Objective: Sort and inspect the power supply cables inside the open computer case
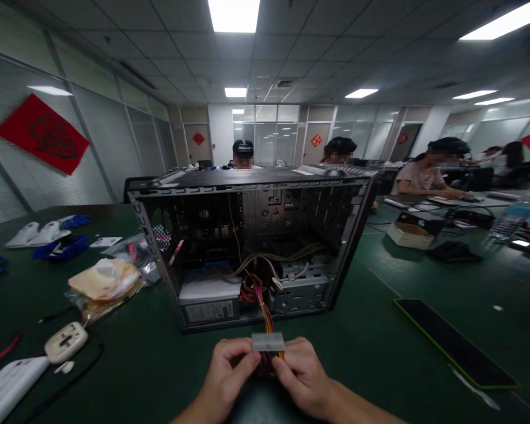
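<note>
A whitish multi-pin power connector [267,342] is held up in front of me, gripped from both sides. My left hand [228,372] is closed, thumb and fingers pinching its left end. On the right end and the wires just below it, my right hand [304,372] is closed too. A bundle of coloured wires [262,306] runs from the connector back into an open computer case [251,178] lying with its open side facing me. Inside at the lower left is the power supply [209,299]. A loose white plug [277,283] hangs near the drive cage [301,294].
Left of the case lie a tissue pack [103,281], a blue tray [62,247], a power strip [13,388] and a cream-coloured device [66,341]. To the right are a dark green-edged mat [454,341] and an open carton [410,234]. Other people sit behind.
</note>
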A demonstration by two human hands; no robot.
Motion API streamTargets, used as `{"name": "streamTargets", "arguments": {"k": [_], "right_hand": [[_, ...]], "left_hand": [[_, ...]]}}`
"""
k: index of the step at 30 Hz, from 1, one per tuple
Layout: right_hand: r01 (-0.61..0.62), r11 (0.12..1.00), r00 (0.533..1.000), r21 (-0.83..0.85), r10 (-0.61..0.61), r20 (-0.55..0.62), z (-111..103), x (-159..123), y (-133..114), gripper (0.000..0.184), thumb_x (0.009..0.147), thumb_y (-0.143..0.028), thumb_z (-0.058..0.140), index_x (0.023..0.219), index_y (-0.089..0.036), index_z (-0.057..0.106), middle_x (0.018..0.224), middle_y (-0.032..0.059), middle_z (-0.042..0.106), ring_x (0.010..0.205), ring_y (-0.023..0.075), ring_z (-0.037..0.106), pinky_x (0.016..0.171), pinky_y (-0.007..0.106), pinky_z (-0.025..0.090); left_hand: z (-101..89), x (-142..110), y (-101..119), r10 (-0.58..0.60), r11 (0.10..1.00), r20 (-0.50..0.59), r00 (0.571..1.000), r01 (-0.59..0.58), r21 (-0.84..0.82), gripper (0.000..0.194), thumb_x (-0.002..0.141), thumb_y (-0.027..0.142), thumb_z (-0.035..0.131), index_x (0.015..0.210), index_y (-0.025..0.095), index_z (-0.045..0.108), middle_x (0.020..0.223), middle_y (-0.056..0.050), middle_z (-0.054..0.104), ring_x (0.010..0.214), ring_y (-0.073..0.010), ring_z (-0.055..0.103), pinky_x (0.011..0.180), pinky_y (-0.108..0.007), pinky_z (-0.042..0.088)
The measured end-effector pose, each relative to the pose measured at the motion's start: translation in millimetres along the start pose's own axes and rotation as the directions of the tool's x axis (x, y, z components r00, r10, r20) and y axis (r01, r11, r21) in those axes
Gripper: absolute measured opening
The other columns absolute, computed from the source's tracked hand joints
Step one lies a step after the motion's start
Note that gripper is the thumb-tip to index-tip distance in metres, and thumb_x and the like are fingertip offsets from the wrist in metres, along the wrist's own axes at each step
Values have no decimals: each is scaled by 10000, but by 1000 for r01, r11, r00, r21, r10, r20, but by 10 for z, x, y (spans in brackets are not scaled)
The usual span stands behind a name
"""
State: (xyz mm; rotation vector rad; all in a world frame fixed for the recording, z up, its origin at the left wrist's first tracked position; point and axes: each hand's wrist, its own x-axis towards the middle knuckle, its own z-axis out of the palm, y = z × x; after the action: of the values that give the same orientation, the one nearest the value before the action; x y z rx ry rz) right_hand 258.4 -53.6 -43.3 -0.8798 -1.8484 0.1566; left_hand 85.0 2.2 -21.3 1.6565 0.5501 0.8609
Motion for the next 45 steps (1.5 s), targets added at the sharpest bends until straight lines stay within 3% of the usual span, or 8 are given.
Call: {"name": "streamTargets", "arguments": {"k": [6, 10, 14, 18, 23, 30, 39, 45], "right_hand": [[244, 886, 970, -395, -230, 82, -102, 111, -88, 217, 936, -275, 528, 743, -181, 559, 650, 43, 620, 588, 165, 502, 570, 293, 378], [83, 971, 996, -225, -88, -10, -144, 226, -200, 138, 933, -218, 506, 847, -171, 604, 791, 81, 652, 750, 203, 563, 708, 347, 461], [-188, 980, 982, 58, 189, -15, -144, 248, -210, 208, 965, -231, 480, 866, -170, 653, 812, 71, 655, 785, 189, 608, 728, 295, 491], [-331, 933, 942, 139, 336, -12, -125, 220, -180, 250, 961, -302, 525, 817, -173, 684, 795, 51, 665, 786, 183, 627, 724, 265, 491], [-341, 925, 936, 167, 351, -37, -112, 223, -199, 253, 957, -306, 534, 815, -161, 685, 808, 45, 671, 774, 172, 627, 735, 262, 492], [-311, 941, 949, 131, 314, 0, -129, 229, -194, 244, 962, -323, 523, 847, -164, 668, 861, 56, 672, 812, 183, 620, 771, 281, 489], [-294, 949, 953, 110, 299, -35, -142, 215, -131, 252, 965, -323, 515, 808, -161, 629, 793, 36, 625, 754, 161, 593, 720, 254, 474], [-236, 969, 972, 75, 233, 40, -149, 193, -98, 190, 963, -296, 510, 876, -175, 628, 878, 60, 655, 845, 194, 619, 783, 288, 503]], "left_hand": [[44, 13, -31, -127, 924, -66, 990, 94, -370, 265, 724, 408, 781, 799, 159, 731, 775, -35, 680, 769, -180, 603, 739, -253, 476], [36, 68, 17, -158, 845, 54, 986, 163, -509, 299, 771, 401, 744, 909, 136, 746, 822, -67, 693, 784, -184, 618, 770, -280, 488], [-13, 125, 50, -80, 949, -27, 996, 68, -307, 281, 821, 382, 700, 922, 124, 743, 880, -79, 699, 799, -189, 614, 770, -291, 490], [-61, 159, -3, 43, 995, -62, 997, -48, -85, 292, 837, 393, 672, 909, 117, 733, 901, -75, 695, 873, -206, 613, 818, -288, 480], [-38, 153, -29, 58, 997, -25, 998, -60, -58, 359, 855, 423, 633, 1019, 109, 690, 941, -78, 694, 892, -215, 618, 827, -304, 487], [-8, 137, 124, 102, 995, -93, 990, -103, -6, 325, 829, 414, 647, 919, 106, 700, 901, -75, 671, 872, -217, 608, 811, -308, 487], [11, 161, 105, 44, 996, -25, 999, -46, -78, 372, 831, 418, 643, 1001, 93, 702, 961, -97, 721, 898, -237, 639, 844, -343, 499], [-11, 151, 54, 30, 997, 6, 1000, -30, -75, 377, 846, 429, 616, 1028, 110, 701, 967, -87, 733, 913, -240, 653, 848, -349, 510]]}}
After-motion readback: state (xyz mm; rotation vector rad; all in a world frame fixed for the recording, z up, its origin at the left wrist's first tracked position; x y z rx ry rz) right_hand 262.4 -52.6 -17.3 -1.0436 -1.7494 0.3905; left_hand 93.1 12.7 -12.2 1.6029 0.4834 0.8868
